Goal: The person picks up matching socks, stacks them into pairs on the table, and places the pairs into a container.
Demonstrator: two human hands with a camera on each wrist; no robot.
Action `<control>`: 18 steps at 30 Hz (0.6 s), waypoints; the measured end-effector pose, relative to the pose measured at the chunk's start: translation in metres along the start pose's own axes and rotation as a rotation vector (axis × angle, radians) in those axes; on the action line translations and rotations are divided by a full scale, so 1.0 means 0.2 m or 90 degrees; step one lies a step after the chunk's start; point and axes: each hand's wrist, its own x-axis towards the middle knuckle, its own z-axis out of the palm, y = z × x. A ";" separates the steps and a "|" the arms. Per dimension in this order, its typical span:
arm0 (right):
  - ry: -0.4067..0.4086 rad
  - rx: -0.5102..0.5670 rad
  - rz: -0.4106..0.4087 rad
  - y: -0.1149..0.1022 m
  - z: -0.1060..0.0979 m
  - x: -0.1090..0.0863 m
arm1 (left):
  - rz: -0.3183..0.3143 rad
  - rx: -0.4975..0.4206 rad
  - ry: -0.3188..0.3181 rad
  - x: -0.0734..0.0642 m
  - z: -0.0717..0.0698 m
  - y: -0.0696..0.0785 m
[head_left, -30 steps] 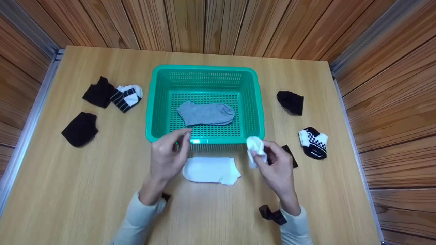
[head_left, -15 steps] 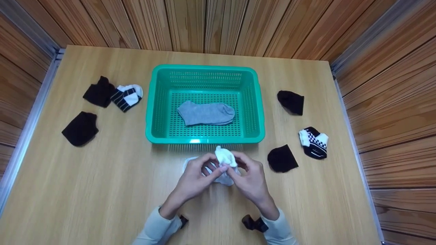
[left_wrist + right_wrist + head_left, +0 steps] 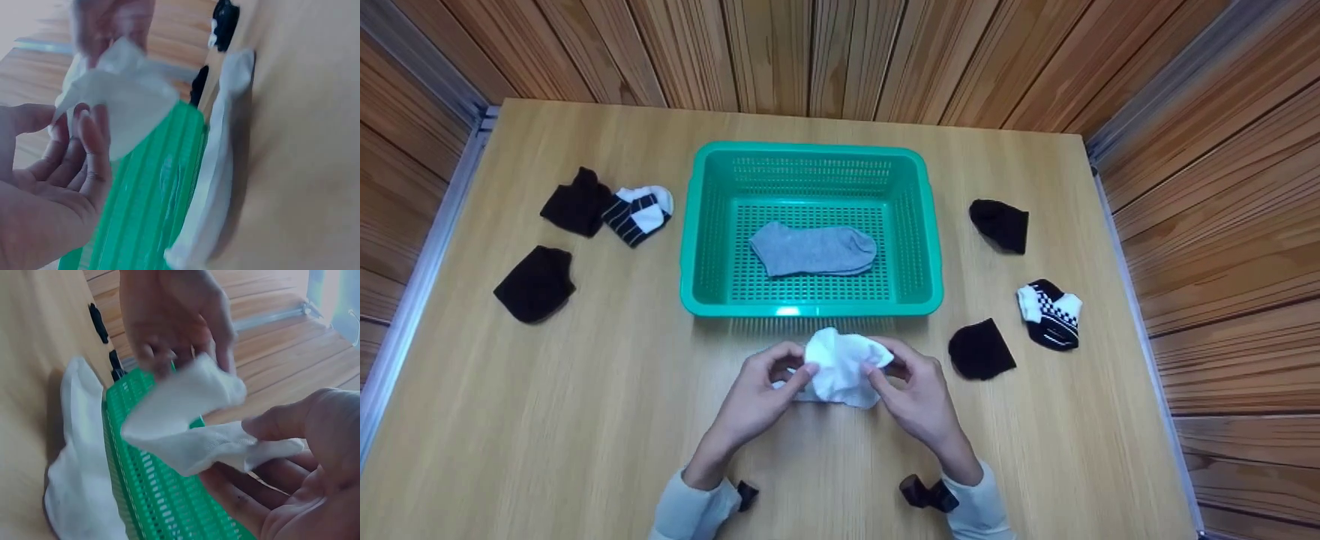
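Observation:
Held up between both hands is a white sock (image 3: 841, 366), spread out above the table. My left hand (image 3: 757, 391) pinches its left side between thumb and fingers, and my right hand (image 3: 916, 397) pinches the right side. Beneath it a second white sock (image 3: 84, 455) lies flat on the wood, mostly covered by the held one in the head view. Just beyond stands a green basket (image 3: 810, 309) with a folded grey pair of socks (image 3: 814, 251) on its floor.
Left of the basket lie two black socks (image 3: 534, 285) and a black-and-white striped sock (image 3: 636, 217). On the right are two more black socks (image 3: 981, 349) and a checkered black-and-white sock (image 3: 1050, 315). Wood-panelled walls (image 3: 840, 60) border the table.
Both hands have come together in front of the basket, the right bringing the white sock leftward from the basket's right corner. The left now grips it too, and the sock is spread wider.

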 end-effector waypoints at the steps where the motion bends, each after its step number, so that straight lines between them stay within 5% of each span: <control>1: 0.010 0.002 0.008 0.01 -0.01 0.00 | -0.010 0.007 0.007 -0.01 -0.02 0.00; 8: 0.043 -0.014 0.101 0.10 -0.06 0.00 | -0.055 0.089 0.084 -0.05 -0.13 -0.04; 18: -0.080 -0.213 0.169 0.21 -0.04 -0.04 | -0.080 0.340 0.110 -0.04 -0.11 -0.10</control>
